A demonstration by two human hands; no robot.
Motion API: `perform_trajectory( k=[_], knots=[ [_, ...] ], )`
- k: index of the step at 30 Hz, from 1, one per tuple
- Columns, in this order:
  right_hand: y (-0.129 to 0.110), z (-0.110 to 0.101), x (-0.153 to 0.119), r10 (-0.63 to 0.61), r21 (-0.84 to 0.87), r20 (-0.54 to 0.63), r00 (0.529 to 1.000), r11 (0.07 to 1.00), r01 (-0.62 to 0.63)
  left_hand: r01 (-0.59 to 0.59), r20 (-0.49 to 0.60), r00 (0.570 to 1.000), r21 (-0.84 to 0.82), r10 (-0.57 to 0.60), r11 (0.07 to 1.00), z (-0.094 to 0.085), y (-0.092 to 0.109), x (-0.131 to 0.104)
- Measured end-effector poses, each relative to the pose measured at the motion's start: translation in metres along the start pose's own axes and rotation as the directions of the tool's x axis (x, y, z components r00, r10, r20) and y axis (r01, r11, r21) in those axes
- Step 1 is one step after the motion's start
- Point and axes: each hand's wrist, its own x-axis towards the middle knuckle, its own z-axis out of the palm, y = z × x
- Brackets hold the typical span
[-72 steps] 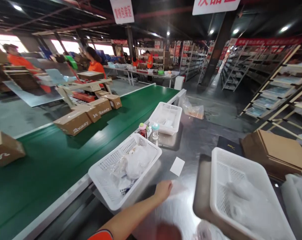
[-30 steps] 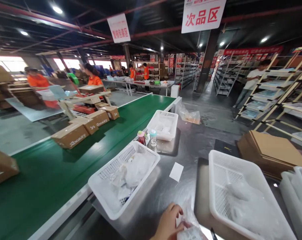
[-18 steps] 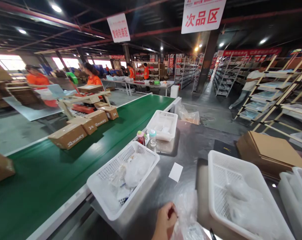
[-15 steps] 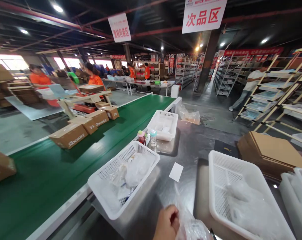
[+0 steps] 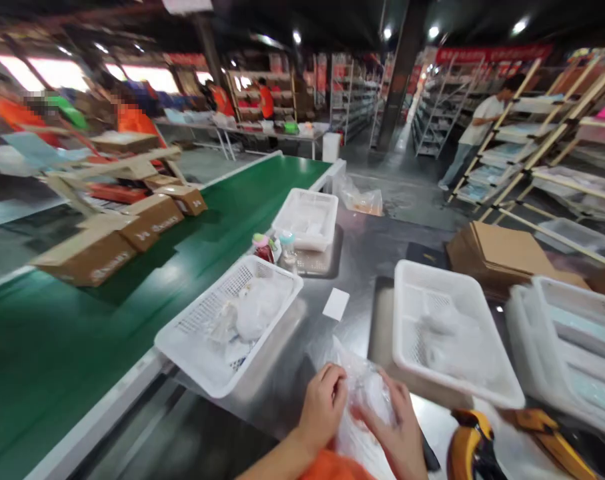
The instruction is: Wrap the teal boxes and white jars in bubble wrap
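A clear plastic bag (image 5: 365, 393) lies between my two hands at the table's near edge; what it contains is too blurred to name. My left hand (image 5: 325, 403) pinches the bag's left side with curled fingers. From the right, my right hand (image 5: 399, 423) grips it, thumb across the front. Just beyond the bag, a white card (image 5: 336, 304) rests flat on the metal table (image 5: 362, 260). To the left is a white basket (image 5: 222, 380) with clear plastic packages, and to the right another white basket (image 5: 407, 347) holds similar bags.
Left runs a green conveyor belt (image 5: 182, 320) carrying cardboard boxes (image 5: 89, 253). Two bottles (image 5: 263, 248) stand near a farther white basket (image 5: 282, 217). Yellow-and-black tape dispensers (image 5: 469, 443) lie at lower right, below stacked white bins (image 5: 527, 320). Flattened cartons (image 5: 507, 247) sit behind. Several people work farther off.
The view has tilted down and swung slightly, so the surroundings sit higher and further left. My right hand has come into sight on the plastic bag, and the tape dispensers now show.
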Motion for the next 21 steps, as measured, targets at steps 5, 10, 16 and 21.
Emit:
perform_trajectory(
  k=[5,10,16,21],
  knots=[
    [-0.008,0.000,-0.002,-0.059,0.038,0.073,0.996,0.998,0.056,-0.003,0.005,1.000,-0.063,0.004,0.998,-0.002,0.005,-0.010],
    [-0.009,-0.001,-0.004,-0.037,0.026,0.004,0.999,0.999,0.037,0.061,0.146,0.988,-0.127,-0.042,0.990,0.001,0.008,-0.011],
    [-0.012,0.002,-0.016,-0.250,-0.209,-0.116,0.961,0.952,0.222,0.353,0.283,0.918,-0.255,-0.279,0.900,0.018,-0.002,-0.016],
    [-0.012,-0.001,-0.010,-0.169,-0.169,0.046,0.985,0.970,0.175,0.465,0.262,0.881,-0.322,-0.394,0.825,0.021,-0.003,-0.012]
  ],
)
